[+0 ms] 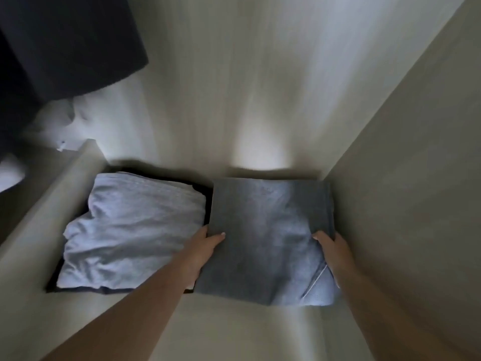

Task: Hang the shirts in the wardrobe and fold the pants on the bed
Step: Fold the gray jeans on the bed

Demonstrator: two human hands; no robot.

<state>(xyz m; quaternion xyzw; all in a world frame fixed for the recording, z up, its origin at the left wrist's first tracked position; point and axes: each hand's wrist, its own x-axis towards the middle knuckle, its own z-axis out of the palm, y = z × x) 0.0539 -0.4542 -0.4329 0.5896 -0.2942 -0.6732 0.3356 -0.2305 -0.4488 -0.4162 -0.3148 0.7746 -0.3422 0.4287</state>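
Folded grey pants (268, 238) lie on the wardrobe shelf (234, 329), in the right rear corner, against the wardrobe's right side wall (406, 204) and close to the back panel (234, 87). The left hand (201, 252) grips the left edge of the pants, thumb on top and fingers tucked underneath. The right hand (331, 252) grips the right edge in the same manner, thumb on top, remaining fingers hidden below the cloth.

Risks, as judged from this position:
- The front fold of the pants sits near the shelf lip. If released there, the stack may slump forward.
- Withdrawing the fingers from beneath could drag the lower layers and open the fold.
- The left edge of the pants lies just beside the neighbouring pile. A sideways push could disturb both.

Contents of the compartment:
- Left of the pants, a pale crumpled garment (130, 230) rests on a dark folded item (86, 290), of which only the edges show.
- Further left of the pants and above, a dark hanging garment (65, 43) occupies the upper corner. A white cloth (54, 118) sits below it, its nature unclear.

The view is blurred, so finer details cannot be confirmed.
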